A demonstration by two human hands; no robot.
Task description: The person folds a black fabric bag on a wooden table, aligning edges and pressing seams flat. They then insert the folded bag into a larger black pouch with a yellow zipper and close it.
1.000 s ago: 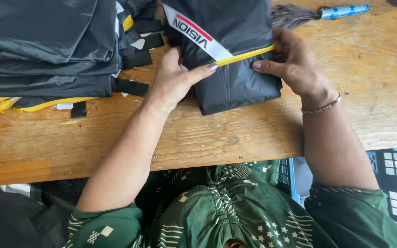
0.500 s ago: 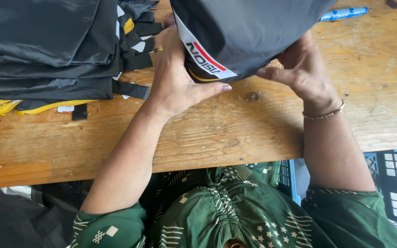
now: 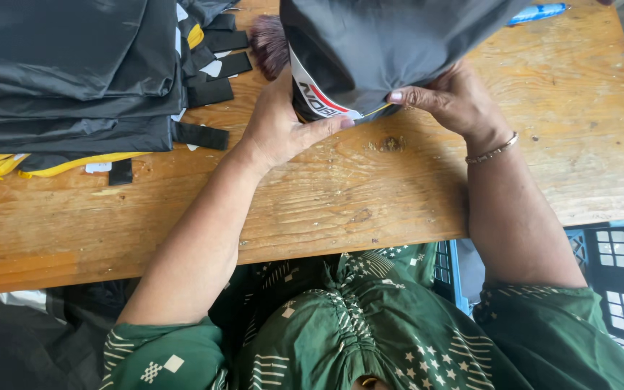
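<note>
Both hands now pinch the dark grey fabric bag (image 3: pixel 391 43), lifted off the worktop (image 3: pixel 413 188) at upper centre: left hand (image 3: pixel 283 126) and right hand (image 3: pixel 449 97) grip its bunched lower edge, uncovering a brush (image 3: pixel 269 43).

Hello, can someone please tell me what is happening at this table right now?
A person in a green patterned garment sits at a wooden table and holds a dark grey fabric bag lifted off the tabletop. The left hand supports its lower edge by the white and red strip, and the right hand pinches the edge near a yellow trim. A pile of similar dark fabric pieces lies at the left. A brush lies partly hidden behind the bag.
</note>
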